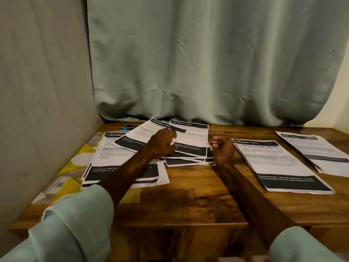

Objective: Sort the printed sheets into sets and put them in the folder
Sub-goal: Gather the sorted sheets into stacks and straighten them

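"DRESSING TABLE" heads the printed sheets point(189, 132) in white on black bands (body text too blurred).

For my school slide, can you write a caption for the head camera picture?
Left hand lifts a printed sheet from loose piles; two neat stacks wait on the wooden table.

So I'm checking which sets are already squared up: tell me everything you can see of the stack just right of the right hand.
The neat stack is several white printed sheets lying flat on the wooden table, edges nearly aligned and turned slightly off the table edge. Its top sheet has a black header band reading DRESSING TABLE, blurred text lines and a wide black band with white text near the bottom. It lies apart from the right hand; nothing rests on it.
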Tool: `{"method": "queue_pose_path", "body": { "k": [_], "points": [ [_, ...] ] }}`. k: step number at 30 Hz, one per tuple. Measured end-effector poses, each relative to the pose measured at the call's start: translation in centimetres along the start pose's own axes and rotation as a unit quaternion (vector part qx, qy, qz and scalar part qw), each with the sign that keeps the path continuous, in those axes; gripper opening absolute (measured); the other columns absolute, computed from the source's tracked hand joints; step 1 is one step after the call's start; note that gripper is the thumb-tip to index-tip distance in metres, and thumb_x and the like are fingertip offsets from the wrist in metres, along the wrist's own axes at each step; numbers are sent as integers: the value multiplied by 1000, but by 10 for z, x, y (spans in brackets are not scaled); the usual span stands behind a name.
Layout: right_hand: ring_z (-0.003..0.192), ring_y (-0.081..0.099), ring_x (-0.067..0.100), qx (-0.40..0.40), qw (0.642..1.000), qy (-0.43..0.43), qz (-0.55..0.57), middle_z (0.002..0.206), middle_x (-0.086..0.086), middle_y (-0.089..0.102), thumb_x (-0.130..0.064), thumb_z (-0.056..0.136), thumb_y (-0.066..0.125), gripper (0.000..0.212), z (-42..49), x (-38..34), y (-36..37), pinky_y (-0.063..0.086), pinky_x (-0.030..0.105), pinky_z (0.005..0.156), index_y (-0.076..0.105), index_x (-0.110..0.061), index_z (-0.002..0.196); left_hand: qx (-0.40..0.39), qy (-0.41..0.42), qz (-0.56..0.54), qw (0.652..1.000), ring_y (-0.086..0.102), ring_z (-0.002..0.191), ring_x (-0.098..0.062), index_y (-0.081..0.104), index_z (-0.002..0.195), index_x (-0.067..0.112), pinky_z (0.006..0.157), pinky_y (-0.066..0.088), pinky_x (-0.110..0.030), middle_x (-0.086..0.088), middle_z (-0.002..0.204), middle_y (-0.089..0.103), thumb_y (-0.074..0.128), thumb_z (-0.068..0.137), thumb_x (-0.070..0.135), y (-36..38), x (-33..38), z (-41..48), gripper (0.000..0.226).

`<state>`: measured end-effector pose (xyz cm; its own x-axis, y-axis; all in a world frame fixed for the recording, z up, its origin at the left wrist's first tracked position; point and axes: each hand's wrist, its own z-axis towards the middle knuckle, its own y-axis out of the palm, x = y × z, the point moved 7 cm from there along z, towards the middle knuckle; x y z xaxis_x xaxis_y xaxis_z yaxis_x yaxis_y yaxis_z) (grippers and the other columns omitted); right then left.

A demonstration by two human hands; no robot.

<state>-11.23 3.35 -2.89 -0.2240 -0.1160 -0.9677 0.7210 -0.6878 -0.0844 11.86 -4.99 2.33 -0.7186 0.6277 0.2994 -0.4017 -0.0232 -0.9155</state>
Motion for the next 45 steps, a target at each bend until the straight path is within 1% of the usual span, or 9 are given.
{"method": "queue_pose_path", "body": {
  "k": [4, 9, 14, 19, 26, 30, 34, 40, 45],
  "points": [
    [92, 65, 31, -44, 994, 100, 7, 87, 5, 68, -20, 62, 60, 19, 58, 44, -1, 50, 48, 98, 69, -21, 79, -47, -2, 28, 999, 49, 128, -24, 56, 129, 22, 101, 43, -39, -4, 139, 56, 68, 93, 38, 12, -7, 21, 41],
    [72, 74, 20, -25, 984, 42, -173, 74, -4, 76, -30, 90, 59, 23, 79, 44, 3, 61, 52, 81, 76, -23, 77, -42, -2, 42, 998, 53, 121, -21, 59, 127, 24, 98, 41, -36, -1, 133, 61, 66, 95, 42, 31, -22, 31, 37],
    [78, 73, 19, -32, 961, 3, -273, 80, -5, 77, -66, 84, 51, 47, 77, 38, 2, 60, 45, 80, 77, -28, 92, -15, -34, 8, 999, 50, 124, -20, 61, 124, 22, 97, 34, -29, 0, 132, 59, 67, 96, 39, 40, -33, 37, 33],
    [87, 70, 12, -60, 947, -43, -311, 96, -11, 77, -54, 94, 63, 27, 72, 28, 12, 57, 39, 86, 78, -33, 103, 23, -23, 0, 999, 55, 124, -21, 62, 128, 16, 107, 37, -29, -6, 133, 61, 61, 100, 32, 47, -34, 28, 32],
    [84, 71, 2, -34, 971, -33, -232, 86, -20, 75, -52, 78, 81, 25, 77, 38, 8, 58, 39, 86, 76, -37, 97, 54, -16, -17, 998, 56, 125, -20, 63, 130, 15, 108, 38, -29, -5, 134, 62, 58, 101, 34, 51, -34, 25, 36],
    [82, 71, 3, -38, 974, -25, -221, 85, -19, 76, -44, 81, 82, 11, 75, 35, 12, 60, 41, 84, 78, -37, 89, 45, -41, -32, 998, 51, 132, -19, 55, 141, 13, 112, 33, -27, -5, 143, 57, 56, 103, 34, 54, -38, 26, 43],
    [79, 71, 7, -56, 970, 1, -237, 84, -14, 75, -48, 82, 80, 17, 73, 37, 17, 60, 40, 81, 76, -32, 87, 56, -37, -39, 997, 48, 136, -19, 50, 145, 13, 112, 32, -25, -5, 147, 53, 54, 104, 32, 59, -39, 27, 45],
    [73, 76, 15, -57, 984, 51, -164, 78, -9, 77, -34, 85, 80, 6, 77, 49, 12, 62, 46, 81, 78, -28, 82, 77, -31, -86, 993, 62, 117, -21, 68, 119, 15, 102, 45, -27, -4, 124, 68, 68, 95, 29, 58, -42, 26, 28],
    [76, 77, 26, -85, 989, 82, -89, 85, 2, 79, -26, 88, 78, 6, 75, 49, 12, 62, 51, 81, 78, -19, 89, 126, -16, -129, 983, 58, 119, -19, 69, 113, 17, 99, 36, -22, -3, 124, 66, 70, 94, 20, 43, -41, 26, 19]
  ]
}}
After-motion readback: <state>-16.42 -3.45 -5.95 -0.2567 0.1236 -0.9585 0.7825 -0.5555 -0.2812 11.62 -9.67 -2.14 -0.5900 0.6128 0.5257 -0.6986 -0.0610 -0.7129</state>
